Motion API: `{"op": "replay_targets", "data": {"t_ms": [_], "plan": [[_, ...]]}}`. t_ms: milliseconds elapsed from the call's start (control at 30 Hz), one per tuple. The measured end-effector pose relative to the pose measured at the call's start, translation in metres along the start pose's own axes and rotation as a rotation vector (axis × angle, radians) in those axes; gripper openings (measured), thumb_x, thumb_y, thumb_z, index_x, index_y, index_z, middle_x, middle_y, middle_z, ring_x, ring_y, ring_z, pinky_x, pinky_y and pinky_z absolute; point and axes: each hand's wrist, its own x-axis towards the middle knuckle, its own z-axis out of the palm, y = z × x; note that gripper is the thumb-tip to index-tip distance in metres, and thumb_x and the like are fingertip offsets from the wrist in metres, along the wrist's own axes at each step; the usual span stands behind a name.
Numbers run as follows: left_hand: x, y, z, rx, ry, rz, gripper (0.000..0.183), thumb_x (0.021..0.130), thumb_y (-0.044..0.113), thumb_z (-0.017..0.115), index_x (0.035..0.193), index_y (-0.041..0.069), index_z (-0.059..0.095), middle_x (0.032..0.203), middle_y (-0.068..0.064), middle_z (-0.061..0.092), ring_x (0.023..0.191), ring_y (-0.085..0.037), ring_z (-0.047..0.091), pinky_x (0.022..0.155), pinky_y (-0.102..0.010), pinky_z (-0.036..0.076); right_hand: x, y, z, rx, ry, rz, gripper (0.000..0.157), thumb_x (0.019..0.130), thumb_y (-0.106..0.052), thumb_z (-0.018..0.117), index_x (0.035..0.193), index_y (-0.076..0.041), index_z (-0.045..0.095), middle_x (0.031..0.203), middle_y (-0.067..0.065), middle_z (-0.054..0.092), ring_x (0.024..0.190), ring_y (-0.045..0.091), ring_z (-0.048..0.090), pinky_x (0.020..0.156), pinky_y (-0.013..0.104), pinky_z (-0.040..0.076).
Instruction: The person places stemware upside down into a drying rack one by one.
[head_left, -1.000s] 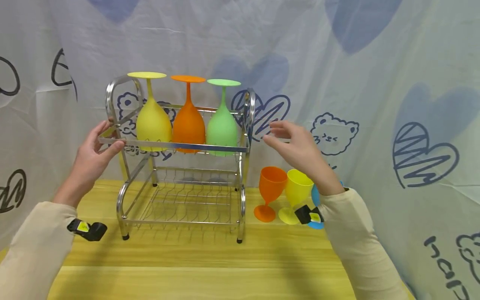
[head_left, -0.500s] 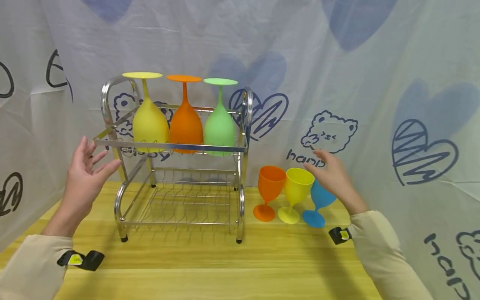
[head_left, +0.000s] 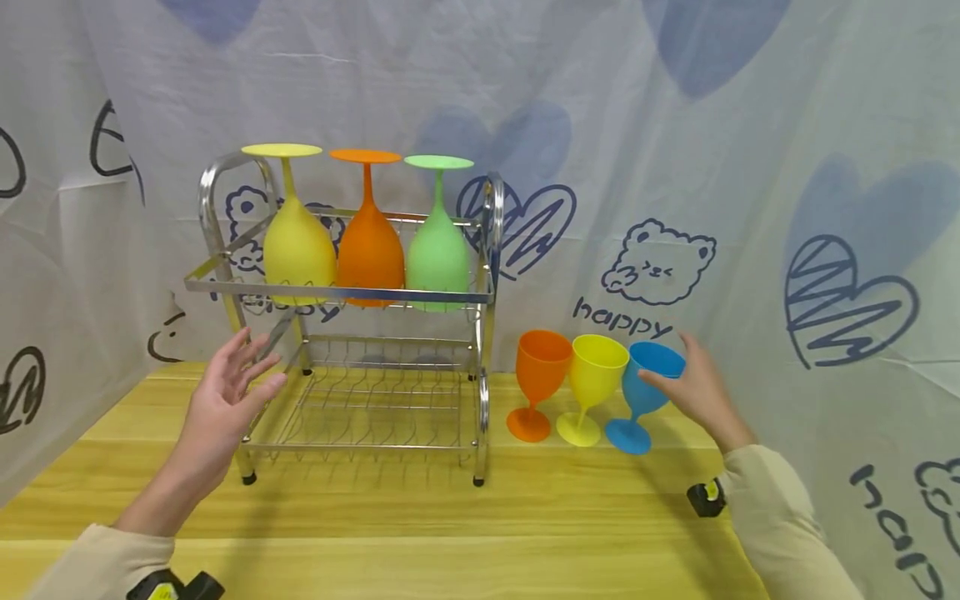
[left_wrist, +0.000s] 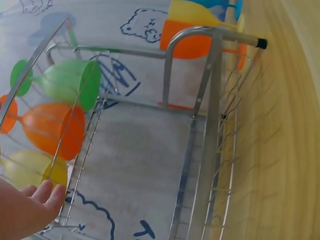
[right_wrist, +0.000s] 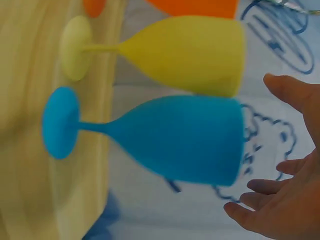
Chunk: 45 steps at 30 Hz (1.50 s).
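My right hand (head_left: 701, 392) reaches to the blue goblet (head_left: 651, 375), thumb and fingers spread on either side of its rim. In the right wrist view the blue goblet (right_wrist: 185, 140) stands apart from the fingertips. My left hand (head_left: 228, 400) is in front of the lower left of a two-tier metal rack (head_left: 367, 293), fingers relaxed and holding nothing. Upside down on the rack's top tier are a yellow goblet (head_left: 298, 254), an orange goblet (head_left: 371, 254) and a green goblet (head_left: 438, 258).
Upright on the wooden table (head_left: 480, 542), left of the blue goblet, stand an orange goblet (head_left: 542, 367) and a yellow goblet (head_left: 596, 375). The rack's lower tier (head_left: 375, 408) is bare wire. A printed curtain (head_left: 600, 100) hangs behind and at both sides.
My left hand has let go of the rack's upper left corner and dropped lower. My right hand has moved right and down from beside the rack to the blue goblet.
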Motion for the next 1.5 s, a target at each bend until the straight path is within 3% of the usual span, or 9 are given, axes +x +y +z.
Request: {"op": "replay_targets", "data": {"t_ms": [133,267,467,600,833,1167,1400,1500], "plan": [[-0.006,0.001,0.011,0.041,-0.048,0.004,0.075,0.099,0.011,0.055,0.156,0.013,0.006,0.159,-0.011,0.017,0.134,-0.017,0.032,0.093,-0.009,0.039,0.001,0.016,0.006,0.063,-0.013,0.054,0.104,0.088,-0.029,0.071,0.15,0.008,-0.004,0.151,0.038,0.007,0.135,0.056,0.015,0.107,0.066,0.02],[-0.011,0.002,0.02,0.072,-0.091,0.033,0.071,0.099,0.008,0.054,0.156,0.011,0.011,0.157,-0.009,0.023,0.128,-0.005,0.036,0.091,-0.008,0.04,0.002,0.028,0.013,0.17,-0.019,0.124,0.11,0.087,-0.031,0.073,0.151,0.003,-0.01,0.153,0.035,0.005,0.137,0.053,0.014,0.109,0.064,0.02],[-0.016,0.005,0.034,0.099,-0.151,0.097,0.065,0.098,0.003,0.053,0.153,0.006,0.02,0.153,-0.017,0.027,0.124,0.001,0.039,0.095,-0.01,0.039,0.001,0.043,0.027,0.285,-0.01,0.195,0.109,0.085,-0.032,0.075,0.152,0.0,-0.004,0.153,0.033,0.013,0.137,0.05,0.019,0.109,0.062,0.022],[-0.02,0.008,0.044,0.114,-0.196,0.13,0.063,0.096,0.001,0.054,0.152,0.005,0.025,0.152,-0.018,0.03,0.126,-0.005,0.04,0.097,-0.012,0.038,0.0,0.052,0.04,0.327,-0.03,0.231,0.107,0.085,-0.031,0.075,0.151,0.003,-0.002,0.152,0.033,0.016,0.137,0.048,0.021,0.11,0.061,0.022],[-0.021,0.01,0.059,0.198,-0.253,0.175,0.064,0.091,0.004,0.06,0.149,0.004,0.032,0.148,-0.018,0.038,0.127,-0.036,0.043,0.098,-0.023,0.041,0.001,0.056,0.051,0.368,-0.013,0.332,0.107,0.087,-0.036,0.072,0.15,0.006,-0.005,0.154,0.034,0.008,0.138,0.05,0.016,0.11,0.063,0.018],[-0.022,0.003,0.068,0.186,-0.256,0.184,0.061,0.092,0.006,0.06,0.147,0.004,0.035,0.147,-0.017,0.039,0.127,-0.035,0.043,0.102,-0.026,0.04,-0.006,0.065,0.051,0.374,0.029,0.324,0.108,0.087,-0.037,0.072,0.151,0.006,-0.003,0.153,0.033,0.009,0.139,0.048,0.017,0.111,0.06,0.021],[-0.023,-0.007,0.088,0.102,-0.239,0.097,0.061,0.093,0.009,0.06,0.148,0.004,0.033,0.148,-0.019,0.037,0.129,-0.04,0.041,0.102,-0.058,0.038,-0.02,0.065,0.045,0.371,0.069,0.264,0.105,0.085,-0.037,0.074,0.151,0.005,0.004,0.149,0.034,0.021,0.135,0.047,0.026,0.109,0.06,0.027],[-0.022,-0.013,0.095,0.094,-0.233,0.082,0.063,0.093,0.01,0.062,0.148,0.003,0.033,0.149,-0.019,0.036,0.13,-0.04,0.04,0.103,-0.059,0.035,-0.024,0.059,0.043,0.361,0.068,0.25,0.106,0.085,-0.038,0.075,0.151,0.004,0.004,0.149,0.033,0.022,0.134,0.047,0.028,0.108,0.06,0.028]]}}
